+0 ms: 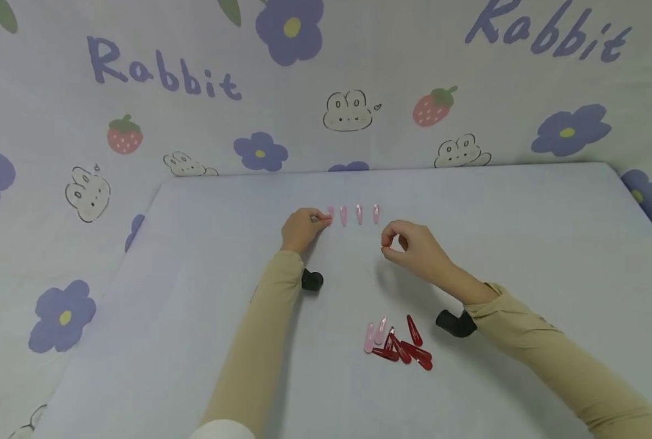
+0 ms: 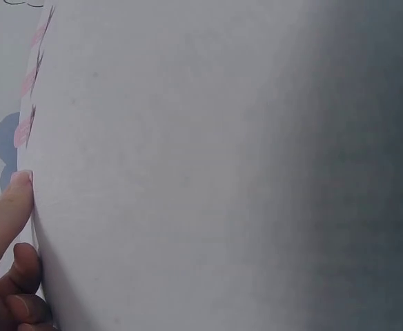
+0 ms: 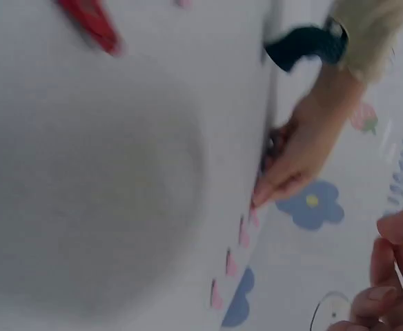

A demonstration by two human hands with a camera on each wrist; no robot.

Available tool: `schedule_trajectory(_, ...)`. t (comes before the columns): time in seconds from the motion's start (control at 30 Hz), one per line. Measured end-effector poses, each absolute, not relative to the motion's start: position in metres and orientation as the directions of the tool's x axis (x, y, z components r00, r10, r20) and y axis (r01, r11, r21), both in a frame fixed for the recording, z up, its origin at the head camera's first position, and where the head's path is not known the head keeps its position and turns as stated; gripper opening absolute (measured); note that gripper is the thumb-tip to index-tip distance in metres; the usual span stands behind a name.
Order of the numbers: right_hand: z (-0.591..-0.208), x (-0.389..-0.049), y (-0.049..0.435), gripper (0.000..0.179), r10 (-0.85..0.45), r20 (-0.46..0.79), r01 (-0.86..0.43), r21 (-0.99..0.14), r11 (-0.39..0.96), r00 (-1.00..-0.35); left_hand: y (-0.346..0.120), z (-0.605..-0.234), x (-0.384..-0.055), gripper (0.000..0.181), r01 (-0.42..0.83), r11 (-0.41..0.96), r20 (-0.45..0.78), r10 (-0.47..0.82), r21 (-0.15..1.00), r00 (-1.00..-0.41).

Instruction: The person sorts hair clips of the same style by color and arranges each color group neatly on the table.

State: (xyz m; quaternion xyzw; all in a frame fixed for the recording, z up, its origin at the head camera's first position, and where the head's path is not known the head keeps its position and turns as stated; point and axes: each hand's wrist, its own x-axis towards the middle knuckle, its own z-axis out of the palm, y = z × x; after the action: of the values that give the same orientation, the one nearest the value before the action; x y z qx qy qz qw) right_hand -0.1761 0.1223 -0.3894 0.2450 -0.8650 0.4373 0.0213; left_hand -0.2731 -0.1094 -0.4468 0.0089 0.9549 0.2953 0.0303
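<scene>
Several pink snap hair clips stand in a short row toward the back of the white table. My left hand (image 1: 302, 228) pinches the lower end of the leftmost pink hair clip (image 1: 330, 211); in the left wrist view the thumb covers most of that clip. Right of the row's end, my right hand (image 1: 418, 250) hovers over the table, index finger and thumb bent into a ring with nothing visible between them. Nearest to it is the rightmost pink hair clip (image 1: 376, 213). Closer to me lies a loose pile of red hair clips (image 1: 400, 349) beside two pink hair clips (image 1: 368, 338).
The white table (image 1: 194, 292) ends at the back against a hanging cloth (image 1: 304, 116) printed with flowers, strawberries and rabbits. Dark wrist-worn devices jut from beneath both sleeves, the left device (image 1: 312, 281) and the right device (image 1: 455, 323), close over the tabletop.
</scene>
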Motion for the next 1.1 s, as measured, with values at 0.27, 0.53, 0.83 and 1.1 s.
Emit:
schedule_trajectory(0.27,-0.397,-0.136,0.124,0.018,-0.526,0.282,-0.528,-0.745,0.407,-0.803,-0.111,-0.444,-0.273,0.02,-0.022,0.82,-0.066,0.019,0.572,-0.998)
schedule_trajectory(0.53,-0.421,-0.12,0.115,0.016,-0.696,0.07,-0.556,-0.661,0.504,-0.715,-0.111,-0.447,-0.275,0.02,-0.035,0.817,-0.073,0.009,0.575,-0.997)
schedule_trajectory(0.83,-0.419,-0.11,0.112,0.017,-0.75,0.019,-0.651,-0.512,0.56,-0.661,-0.108,-0.447,-0.273,0.02,-0.026,0.823,-0.061,0.011,0.568,-0.998)
schedule_trajectory(1.1,-0.415,-0.116,0.111,0.013,-0.761,-0.064,-0.591,-0.589,0.551,-0.645,-0.109,-0.443,-0.271,0.021,-0.022,0.818,-0.073,0.024,0.574,-0.997)
